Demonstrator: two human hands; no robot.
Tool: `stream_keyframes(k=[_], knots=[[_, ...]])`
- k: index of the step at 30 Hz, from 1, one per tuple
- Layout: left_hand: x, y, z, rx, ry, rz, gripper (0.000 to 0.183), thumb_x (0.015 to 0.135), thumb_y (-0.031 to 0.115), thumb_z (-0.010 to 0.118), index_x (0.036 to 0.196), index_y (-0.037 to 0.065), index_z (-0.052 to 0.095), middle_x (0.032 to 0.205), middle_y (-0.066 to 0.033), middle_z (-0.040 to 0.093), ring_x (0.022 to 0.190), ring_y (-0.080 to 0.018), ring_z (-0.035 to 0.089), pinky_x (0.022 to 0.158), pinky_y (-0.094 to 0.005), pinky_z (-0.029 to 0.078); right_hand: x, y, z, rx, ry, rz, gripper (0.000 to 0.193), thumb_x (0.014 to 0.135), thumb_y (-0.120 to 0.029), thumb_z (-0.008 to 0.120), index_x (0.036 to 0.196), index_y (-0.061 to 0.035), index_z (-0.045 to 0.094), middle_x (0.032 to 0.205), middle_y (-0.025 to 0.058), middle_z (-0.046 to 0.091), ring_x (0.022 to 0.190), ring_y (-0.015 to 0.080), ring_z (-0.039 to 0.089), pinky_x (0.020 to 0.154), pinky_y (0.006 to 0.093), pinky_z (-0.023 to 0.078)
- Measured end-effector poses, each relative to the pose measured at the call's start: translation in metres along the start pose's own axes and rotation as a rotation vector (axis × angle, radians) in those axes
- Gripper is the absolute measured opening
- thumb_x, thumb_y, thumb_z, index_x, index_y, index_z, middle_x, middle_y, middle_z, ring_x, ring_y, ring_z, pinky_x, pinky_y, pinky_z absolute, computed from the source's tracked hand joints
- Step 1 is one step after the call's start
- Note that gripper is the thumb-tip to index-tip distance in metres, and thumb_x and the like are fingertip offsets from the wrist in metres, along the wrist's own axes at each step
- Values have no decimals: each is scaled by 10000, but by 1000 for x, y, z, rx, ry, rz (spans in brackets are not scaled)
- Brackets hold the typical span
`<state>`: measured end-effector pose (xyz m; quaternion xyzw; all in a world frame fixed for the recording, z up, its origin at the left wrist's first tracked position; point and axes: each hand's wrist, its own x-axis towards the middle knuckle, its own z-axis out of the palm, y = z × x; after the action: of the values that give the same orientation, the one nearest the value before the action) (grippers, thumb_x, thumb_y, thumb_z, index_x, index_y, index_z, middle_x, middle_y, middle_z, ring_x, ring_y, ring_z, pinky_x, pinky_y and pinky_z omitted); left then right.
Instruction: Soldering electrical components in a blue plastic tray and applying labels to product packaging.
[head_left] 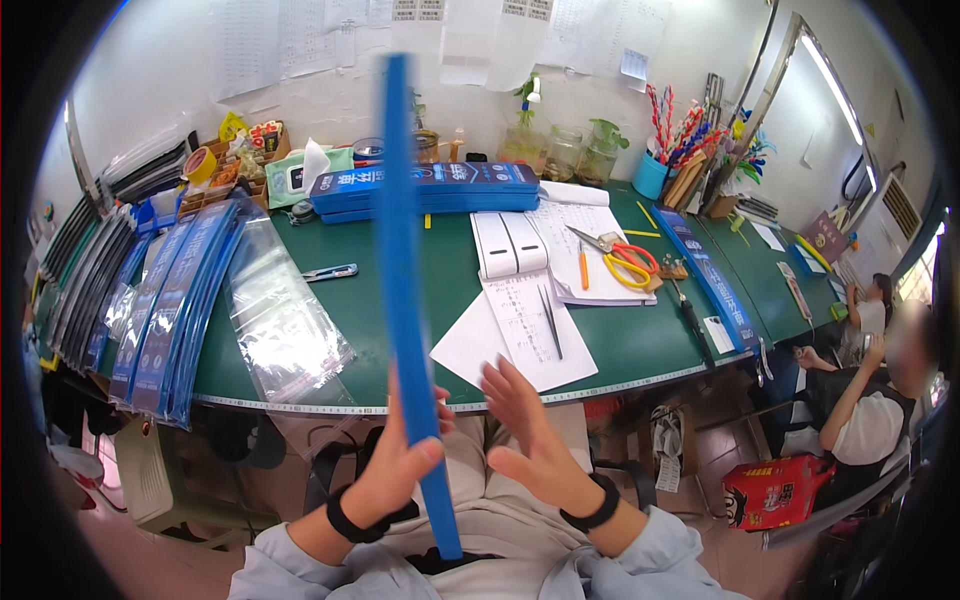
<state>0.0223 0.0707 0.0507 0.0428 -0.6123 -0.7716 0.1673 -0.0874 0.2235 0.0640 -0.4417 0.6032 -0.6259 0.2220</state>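
Fingers of the left hand (392, 472) wrap around a long blue strip (408, 290), thumb pressed across its front face near the lower end, so that hand is clamped on it. From that grip the strip runs up toward twelve o'clock, nearly upright and leaning slightly to the left at the top, while its short lower end points to about five o'clock over the person's lap. At three o'clock of the grip the right hand (530, 440) is held flat with its fingers straight and spread a little, palm turned toward the strip; it holds nothing and stands just beside the strip without clearly touching it. Both wrists carry dark bands. Beyond the hands lies a green table (620, 345). Toward ten o'clock from the hands a clear plastic bag (283, 320) lies on the table, and further at nine to ten o'clock a fan of packaged blue strips (165, 305) overhangs the table edge. At twelve o'clock, behind the raised strip, sits a flat stack of blue boxes (430, 190). Toward one o'clock are white paper sheets (515, 335) with tweezers (551, 320) lying on them, and farther out yellow and red scissors (625, 262). A small utility knife (330, 272) lies at eleven o'clock. At three o'clock, well apart, another person (870, 410) sits near a red box (778, 492) on the floor.
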Motion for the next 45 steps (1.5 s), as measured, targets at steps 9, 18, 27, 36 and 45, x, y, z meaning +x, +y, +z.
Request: stream_keyframes(k=[9,18,27,36,45], knots=[[14,-29,-9,-23,-84,6,890,865,463,501,1434,3,-6,1468,-141,168,1352,-238,181,1081,-339,178,43,24,30,401,95,28,761,858,-192,592,1437,-21,129,1329,113,394,1160,186,435,964,274,346],[19,-24,-63,-671,101,-267,527,944,398,385,1288,0,422,1224,-130,534,1106,-222,527,930,-353,428,40,52,-15,938,254,231,522,936,-336,456,1336,-14,357,1277,124,475,1134,206,494,949,324,410],[14,-45,-62,-375,259,-206,525,983,405,297,1322,13,378,1265,-98,488,1130,-169,490,955,-297,388,44,61,-10,894,235,193,490,947,-323,437,1336,-33,370,1263,110,500,1109,208,518,930,323,427],[14,-51,-64,-277,264,-145,506,996,380,266,1330,13,362,1274,-91,477,1153,-153,464,976,-275,354,44,60,-11,840,217,188,570,930,-367,462,1355,-12,329,1303,113,452,1175,195,456,982,309,368],[13,-49,-60,-266,261,-100,494,996,360,284,1330,5,362,1290,-91,469,1164,-154,458,990,-273,344,40,66,-14,815,247,190,526,941,-359,440,1341,-29,354,1278,101,474,1149,180,477,967,306,383]])
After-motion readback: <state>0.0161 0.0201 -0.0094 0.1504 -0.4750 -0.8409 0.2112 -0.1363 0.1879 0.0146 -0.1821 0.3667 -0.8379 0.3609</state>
